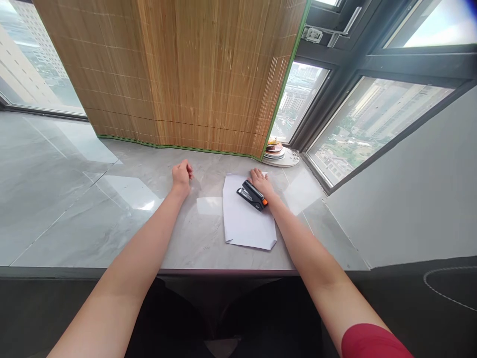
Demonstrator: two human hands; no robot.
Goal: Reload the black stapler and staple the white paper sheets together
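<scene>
My left hand (181,175) rests on the sill left of the paper, its fingers curled into a loose fist with nothing showing in them. Fingers stretched out, my right hand (262,182) lies flat on the upper right part of a stack of white paper (248,228). The paper's corners are folded at the near end. A black stapler (252,195) with an orange piece at its near end lies slantwise on the paper, close against the left side of my right hand. I cannot tell whether the hand touches it.
A bamboo blind (186,74) with green edging hangs down to the grey marble sill (85,209). Several stacked dishes (275,150) stand on a white tray (290,158) in the corner behind my right hand. A dark window frame (313,132) and a white wall (410,199) bound the right side.
</scene>
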